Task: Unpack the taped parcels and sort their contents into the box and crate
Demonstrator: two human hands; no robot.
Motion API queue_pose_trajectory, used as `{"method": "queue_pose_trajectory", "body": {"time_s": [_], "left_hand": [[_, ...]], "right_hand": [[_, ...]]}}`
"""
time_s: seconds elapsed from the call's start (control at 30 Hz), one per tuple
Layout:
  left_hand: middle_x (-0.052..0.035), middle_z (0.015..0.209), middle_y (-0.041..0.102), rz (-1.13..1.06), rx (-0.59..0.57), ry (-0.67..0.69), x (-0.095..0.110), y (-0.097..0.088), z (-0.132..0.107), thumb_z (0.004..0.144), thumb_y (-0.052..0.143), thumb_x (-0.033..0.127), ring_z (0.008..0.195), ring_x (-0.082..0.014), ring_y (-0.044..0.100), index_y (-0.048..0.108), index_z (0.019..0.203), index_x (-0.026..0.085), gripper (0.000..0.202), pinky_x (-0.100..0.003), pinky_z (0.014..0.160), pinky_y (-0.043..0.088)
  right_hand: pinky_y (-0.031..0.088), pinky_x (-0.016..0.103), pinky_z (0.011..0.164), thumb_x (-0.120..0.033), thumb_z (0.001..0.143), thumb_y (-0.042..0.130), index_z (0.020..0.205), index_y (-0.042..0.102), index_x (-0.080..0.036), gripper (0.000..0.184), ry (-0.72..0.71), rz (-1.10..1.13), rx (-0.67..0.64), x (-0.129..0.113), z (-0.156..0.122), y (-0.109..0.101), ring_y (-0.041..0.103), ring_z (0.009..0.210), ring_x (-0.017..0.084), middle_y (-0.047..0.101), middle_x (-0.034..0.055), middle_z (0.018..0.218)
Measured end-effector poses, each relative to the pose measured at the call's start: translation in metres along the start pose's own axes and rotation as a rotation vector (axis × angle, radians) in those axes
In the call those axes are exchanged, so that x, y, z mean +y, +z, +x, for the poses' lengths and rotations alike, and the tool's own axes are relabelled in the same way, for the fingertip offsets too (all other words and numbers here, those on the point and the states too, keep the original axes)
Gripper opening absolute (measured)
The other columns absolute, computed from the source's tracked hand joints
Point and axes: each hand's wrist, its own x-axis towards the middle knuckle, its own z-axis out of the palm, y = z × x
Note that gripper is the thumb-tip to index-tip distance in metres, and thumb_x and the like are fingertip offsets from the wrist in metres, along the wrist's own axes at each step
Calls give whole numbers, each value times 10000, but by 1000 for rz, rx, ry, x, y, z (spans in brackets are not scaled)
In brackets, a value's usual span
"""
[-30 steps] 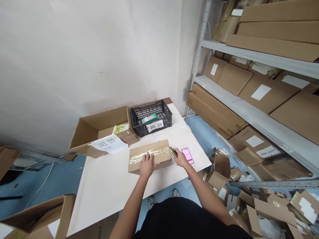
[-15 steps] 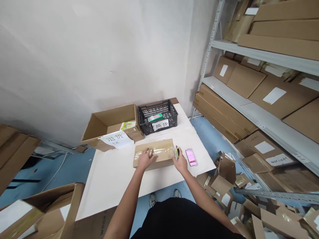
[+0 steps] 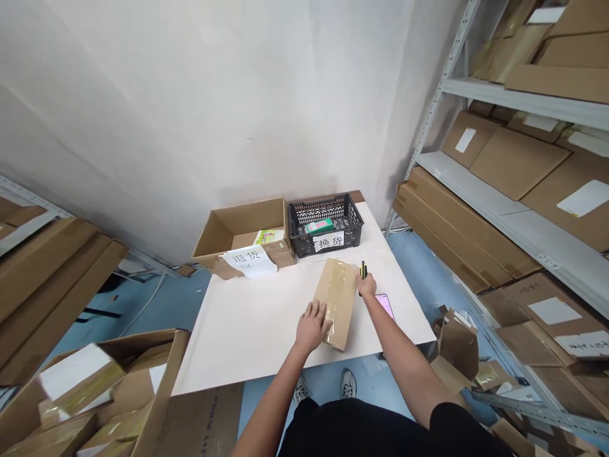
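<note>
A taped cardboard box (image 3: 339, 304) lies at a slant on the white table (image 3: 247, 317), its long side running away from me. My left hand (image 3: 312, 325) holds the box by its near left edge, fingers bent over the top. At the far right edge of the box is my right hand (image 3: 365, 284), closed around a yellow-and-black utility knife (image 3: 363, 270) that points away from me. Whether the knife's blade is out cannot be seen. Partly behind my right forearm lies a phone (image 3: 386, 306) with a pink screen.
Behind stand an open carton (image 3: 223, 222) with a paper sign and a black plastic crate (image 3: 354, 231) holding a green box (image 3: 319, 226). Shelving (image 3: 480, 184) with cartons lines the right. A large carton of parcels (image 3: 176, 355) sits front left; opened boxes (image 3: 459, 343) lie lower right.
The cardboard box has turned from lying crosswise to pointing away from me, both hands moving with it. The knife stays in my right hand. My view has shifted to the left.
</note>
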Motion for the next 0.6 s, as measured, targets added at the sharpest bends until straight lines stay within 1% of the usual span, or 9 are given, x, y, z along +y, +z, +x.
{"method": "queue_pose_trajectory", "body": {"time_s": [0.1,0.2,0.23,0.3,0.33,0.4,0.5,0.53,0.6], "left_hand": [[-90,1715,260,-92,-21,-1,-25,8,2,1030,317,571,1583,-297,204,326,1619,238,677,-483,1186,347],[-88,1683,338,-188,-82,-61,-77,-1,8,1040,217,592,1576,-264,247,363,1601,259,668,-501,1212,308],[-81,1657,394,-209,-126,-108,-98,-7,9,1042,187,588,1568,-246,274,395,1585,264,665,-487,1222,296],[-142,1600,470,-205,-144,-224,-137,-20,10,1036,126,594,1529,-287,358,484,1530,197,728,-505,1205,322],[-169,1603,459,-195,-116,-317,-154,-24,8,1029,116,608,1521,-301,373,497,1518,173,757,-503,1191,343],[-198,1628,407,-168,-69,-425,-179,-26,-1,1028,125,595,1519,-300,375,438,1551,137,762,-478,1179,364],[-203,1657,349,-123,-151,-444,-191,-11,-21,1007,271,561,1532,-313,345,329,1603,127,739,-474,1192,340],[-220,1662,327,-111,-200,-448,-190,-3,-29,977,348,576,1535,-360,326,348,1595,120,769,-513,1191,330],[-228,1704,176,-80,-234,-451,-182,11,-42,929,423,624,1563,-446,183,332,1608,119,851,-603,1198,269]], "right_hand": [[536,322,793,-541,998,417,1152,616,-170,449,-40,119,-9,6,-25,26,724,979,268,754,144,1050],[547,301,770,-606,967,427,1127,612,-198,476,-167,405,-157,11,-57,53,720,956,239,753,101,1057],[549,298,763,-623,951,448,1123,611,-200,485,-192,503,-223,12,-65,60,720,961,235,751,101,1078],[550,290,744,-648,919,491,1096,610,-200,495,-197,628,-301,12,-79,73,721,963,232,745,106,1088],[547,284,731,-657,903,510,1061,610,-201,493,-181,642,-299,13,-85,79,720,947,228,744,103,1061],[534,270,693,-671,871,541,954,599,-207,475,-138,592,-252,16,-95,93,711,866,215,731,76,941],[512,263,618,-688,845,558,829,557,-221,468,-56,482,-216,22,-112,122,672,712,197,659,24,755],[510,265,606,-695,841,560,813,552,-222,474,-26,468,-229,22,-119,133,666,689,198,641,16,723],[522,277,610,-712,835,566,823,567,-219,494,24,496,-283,20,-132,156,685,707,212,646,24,718]]}}
